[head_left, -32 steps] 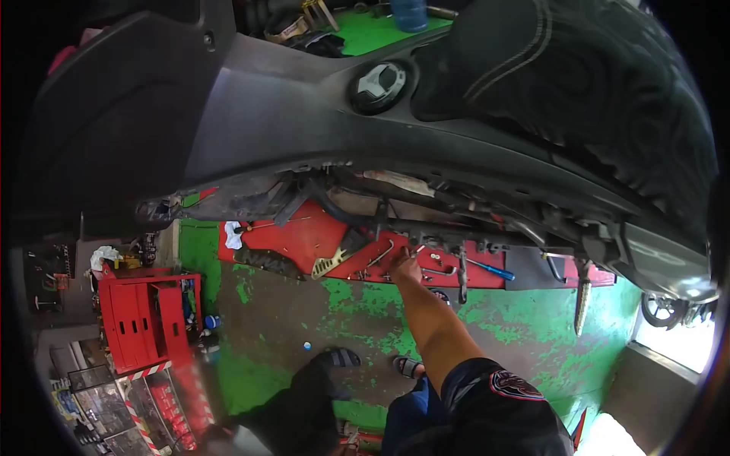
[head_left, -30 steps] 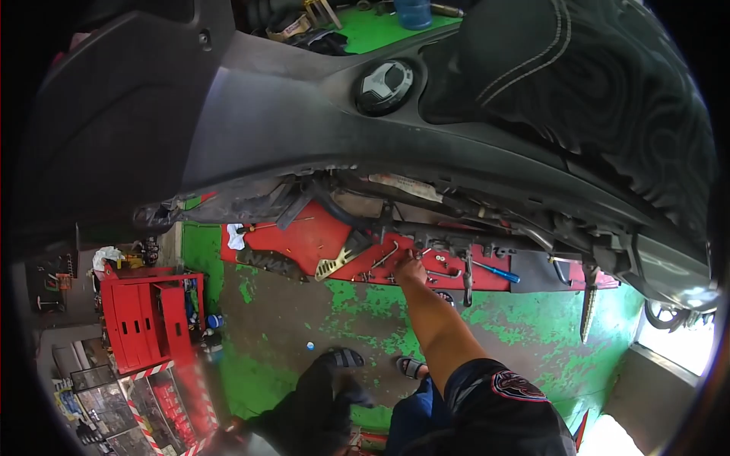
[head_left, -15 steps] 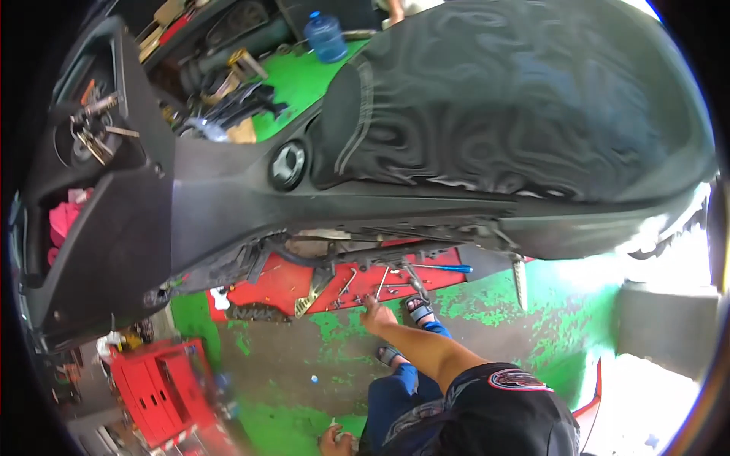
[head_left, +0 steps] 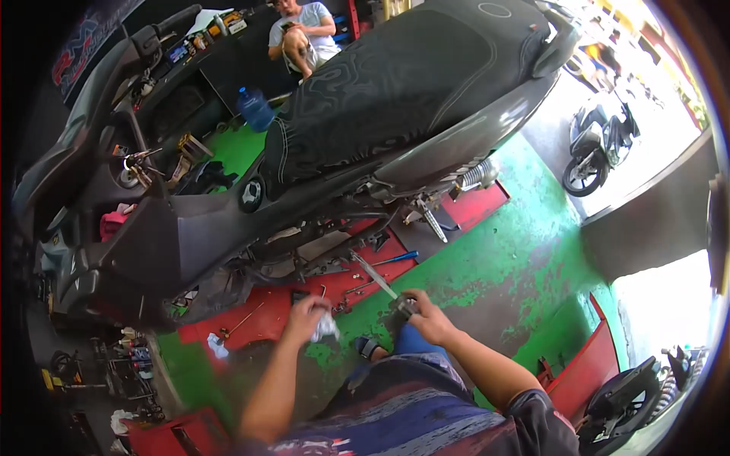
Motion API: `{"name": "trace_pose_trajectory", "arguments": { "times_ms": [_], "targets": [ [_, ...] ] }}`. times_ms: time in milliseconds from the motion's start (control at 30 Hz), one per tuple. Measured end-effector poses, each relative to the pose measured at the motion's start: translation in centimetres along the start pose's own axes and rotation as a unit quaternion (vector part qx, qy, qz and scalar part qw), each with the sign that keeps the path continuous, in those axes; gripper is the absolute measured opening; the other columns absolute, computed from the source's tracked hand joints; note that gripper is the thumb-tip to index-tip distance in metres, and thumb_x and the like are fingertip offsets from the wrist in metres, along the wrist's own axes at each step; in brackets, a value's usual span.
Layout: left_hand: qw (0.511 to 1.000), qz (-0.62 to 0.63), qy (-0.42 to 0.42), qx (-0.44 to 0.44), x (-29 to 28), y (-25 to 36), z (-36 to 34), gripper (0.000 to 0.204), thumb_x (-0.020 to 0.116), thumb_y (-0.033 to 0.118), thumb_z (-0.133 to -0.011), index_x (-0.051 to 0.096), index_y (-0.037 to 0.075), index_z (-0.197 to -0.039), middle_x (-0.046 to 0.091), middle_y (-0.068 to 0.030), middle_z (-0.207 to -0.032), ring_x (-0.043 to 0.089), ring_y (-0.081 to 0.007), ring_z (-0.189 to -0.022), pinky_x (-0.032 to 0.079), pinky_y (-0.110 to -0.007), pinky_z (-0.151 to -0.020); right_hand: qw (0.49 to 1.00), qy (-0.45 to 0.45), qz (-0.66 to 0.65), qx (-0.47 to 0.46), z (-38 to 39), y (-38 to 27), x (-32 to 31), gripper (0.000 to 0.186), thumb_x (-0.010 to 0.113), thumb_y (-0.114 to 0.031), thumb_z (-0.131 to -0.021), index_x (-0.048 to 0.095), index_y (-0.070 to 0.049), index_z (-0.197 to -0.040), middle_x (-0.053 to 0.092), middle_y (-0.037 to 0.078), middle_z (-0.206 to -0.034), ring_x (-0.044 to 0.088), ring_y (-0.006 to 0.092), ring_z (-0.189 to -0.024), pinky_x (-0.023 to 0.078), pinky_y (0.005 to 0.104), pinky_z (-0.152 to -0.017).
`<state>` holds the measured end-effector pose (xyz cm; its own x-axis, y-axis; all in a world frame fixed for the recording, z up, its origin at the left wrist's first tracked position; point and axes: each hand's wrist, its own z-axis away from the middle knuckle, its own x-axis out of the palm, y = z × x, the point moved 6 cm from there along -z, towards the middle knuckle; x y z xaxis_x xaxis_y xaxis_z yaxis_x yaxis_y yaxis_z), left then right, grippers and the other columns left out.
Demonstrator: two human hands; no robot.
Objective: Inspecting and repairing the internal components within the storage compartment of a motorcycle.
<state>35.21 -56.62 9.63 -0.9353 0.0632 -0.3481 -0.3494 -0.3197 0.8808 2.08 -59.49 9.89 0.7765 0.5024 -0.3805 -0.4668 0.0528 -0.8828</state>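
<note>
A black scooter with a patterned black seat spans the view, its lower side parts exposed. Below its footboard is a red platform scattered with wrenches, small parts and a blue-handled screwdriver. My left hand is closed on a crumpled white cloth, slightly blurred, low in front of the scooter. To its right, my right hand grips a long silver tool by its dark end; the shaft points up-left toward the scooter's underside.
A seated person holds a small object beyond the scooter, near a blue water jug and cluttered bench. Another scooter stands outside at upper right. A dark vehicle and red ramp are at lower right, red cabinet at lower left.
My right hand has come back from the platform with the silver tool. My left hand has risen into view with the cloth. The camera has turned, revealing the seated person and the outside area.
</note>
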Motion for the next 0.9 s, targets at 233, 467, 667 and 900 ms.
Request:
{"name": "trace_pose_trajectory", "arguments": {
  "times_ms": [233, 467, 667, 900],
  "targets": [
    [0.990, 0.106, -0.059, 0.069, 6.6, 14.3, -11.8, 0.025, 0.062, 0.018, -0.099, 0.068, 0.000, -0.115, 0.072, -0.0060, -0.096, 0.066, -0.0122, -0.086, 0.053, -0.029, -0.078, 0.979, 0.142, -0.134, -0.053, 0.0, -7.2, -6.3, 0.040, 0.063, -0.013, -0.094, 0.056, 0.004, -0.129, 0.064, 0.006, -0.094, 0.061, 0.0124, -0.082, 0.050, 0.0285, -0.075],
    [0.940, 0.338, 0.008, 0.039, 7.2, 13.6, -18.4, 0.017, 0.059, 0.016, -0.101, 0.068, 0.005, -0.110, 0.072, -0.0056, -0.092, 0.069, -0.0157, -0.079, 0.057, -0.032, -0.073, 0.966, 0.064, -0.251, 0.006, -4.3, -8.1, -4.8, 0.040, 0.061, -0.017, -0.098, 0.056, 0.000, -0.134, 0.057, 0.000, -0.078, 0.048, 0.0072, -0.057, 0.040, 0.0255, -0.052],
    [0.925, 0.379, 0.039, 0.001, 7.4, 15.1, -18.0, 0.019, 0.057, 0.011, -0.099, 0.067, 0.003, -0.112, 0.073, -0.0098, -0.093, 0.071, -0.0201, -0.075, 0.059, -0.034, -0.071, 0.953, 0.041, -0.301, 0.010, -5.7, -7.6, -4.5, 0.042, 0.058, -0.019, -0.102, 0.052, -0.003, -0.140, 0.048, -0.003, -0.070, 0.042, 0.0061, -0.053, 0.035, 0.0245, -0.047],
    [0.921, 0.384, 0.056, 0.012, 7.2, 16.1, -17.4, 0.021, 0.058, 0.012, -0.098, 0.069, 0.002, -0.112, 0.074, -0.0095, -0.095, 0.070, -0.0162, -0.077, 0.057, -0.030, -0.069, 0.940, 0.032, -0.338, 0.024, -5.3, -8.3, -5.1, 0.039, 0.056, -0.021, -0.104, 0.053, -0.003, -0.138, 0.046, -0.004, -0.068, 0.039, 0.0048, -0.049, 0.031, 0.0230, -0.044]
  ]
}}
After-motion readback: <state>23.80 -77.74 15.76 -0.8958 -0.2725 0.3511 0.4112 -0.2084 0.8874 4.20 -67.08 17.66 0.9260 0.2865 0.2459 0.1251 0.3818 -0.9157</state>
